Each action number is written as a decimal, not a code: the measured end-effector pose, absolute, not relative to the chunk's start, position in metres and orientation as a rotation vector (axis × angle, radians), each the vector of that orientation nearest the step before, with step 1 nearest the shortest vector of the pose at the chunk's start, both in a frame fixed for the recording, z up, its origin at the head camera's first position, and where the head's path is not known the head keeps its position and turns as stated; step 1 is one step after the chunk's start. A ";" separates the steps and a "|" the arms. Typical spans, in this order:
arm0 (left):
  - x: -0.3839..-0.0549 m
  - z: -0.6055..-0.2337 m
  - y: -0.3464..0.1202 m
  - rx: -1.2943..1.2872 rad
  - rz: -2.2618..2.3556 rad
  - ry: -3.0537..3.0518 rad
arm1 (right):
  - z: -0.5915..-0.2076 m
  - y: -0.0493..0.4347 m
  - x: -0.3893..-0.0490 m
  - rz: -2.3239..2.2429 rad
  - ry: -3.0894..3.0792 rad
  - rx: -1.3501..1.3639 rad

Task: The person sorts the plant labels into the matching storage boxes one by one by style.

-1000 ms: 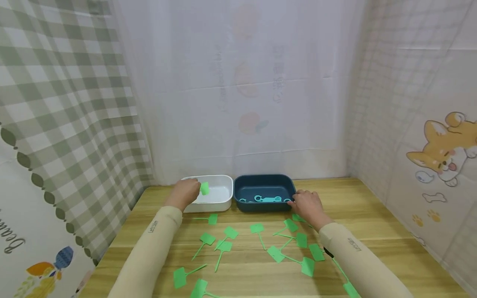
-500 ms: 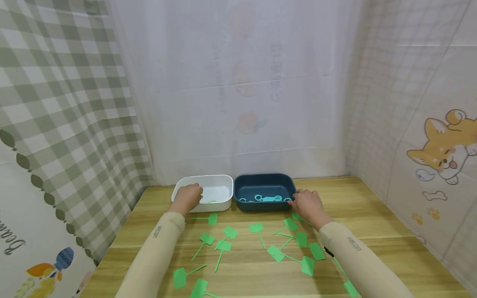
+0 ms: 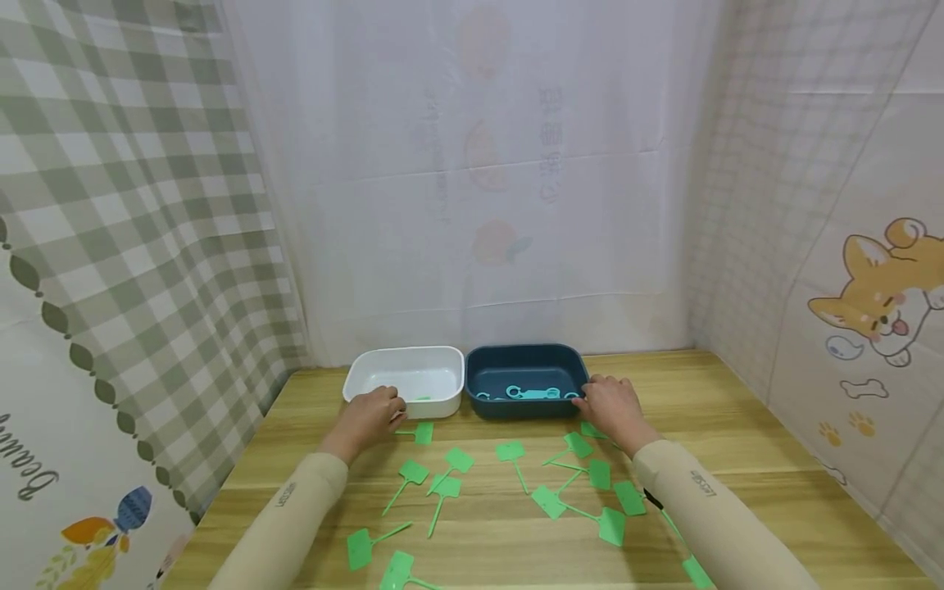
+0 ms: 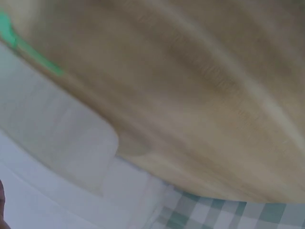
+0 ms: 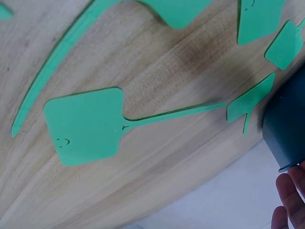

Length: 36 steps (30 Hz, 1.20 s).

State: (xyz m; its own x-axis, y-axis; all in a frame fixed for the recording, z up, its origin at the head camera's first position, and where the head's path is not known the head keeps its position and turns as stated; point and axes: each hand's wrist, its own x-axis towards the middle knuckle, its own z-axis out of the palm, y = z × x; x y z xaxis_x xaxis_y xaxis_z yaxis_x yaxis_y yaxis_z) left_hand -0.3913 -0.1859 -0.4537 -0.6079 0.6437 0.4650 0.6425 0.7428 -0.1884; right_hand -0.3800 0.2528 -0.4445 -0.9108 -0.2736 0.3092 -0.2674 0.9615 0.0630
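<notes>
My left hand (image 3: 370, 419) is low at the front left of the white bin (image 3: 447, 403), its fingers loosely bent. Nothing shows in its grip, and its fingertips are partly hidden. Beside it lies a green flag-shaped plastic tag (image 3: 424, 433). A sliver of green shows inside the white bin. My right hand (image 3: 612, 406) holds the front right corner of the dark blue bin (image 3: 525, 410); in the right wrist view its fingers (image 5: 286, 188) meet the rim. Turquoise plastic pieces with ring ends (image 3: 536, 393) lie in the dark bin.
Several more green tags are scattered over the wooden table (image 3: 494, 557), among them a tag (image 3: 360, 548) at the left and a tag (image 5: 86, 126) near my right wrist. A white curtain (image 3: 398, 246) hangs behind both bins, with patterned cloth on either side.
My left hand has let a green tag drop into the white bin, then come back over its front wall and down toward the table. My right hand stays on the dark bin.
</notes>
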 end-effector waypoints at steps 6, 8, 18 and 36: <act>-0.385 -0.478 -0.181 -0.975 0.027 -2.609 | -0.446 0.253 -0.380 -0.029 -2.787 0.390; -0.383 -0.484 -0.179 -0.917 0.028 -2.678 | -0.447 0.253 -0.380 -0.024 -2.791 0.396; -0.383 -0.486 -0.173 -0.934 0.053 -2.577 | -0.447 0.252 -0.380 -0.009 -2.784 0.397; -0.397 -0.458 -0.182 -1.097 0.218 -2.079 | -0.444 0.252 -0.379 -0.028 -2.767 0.400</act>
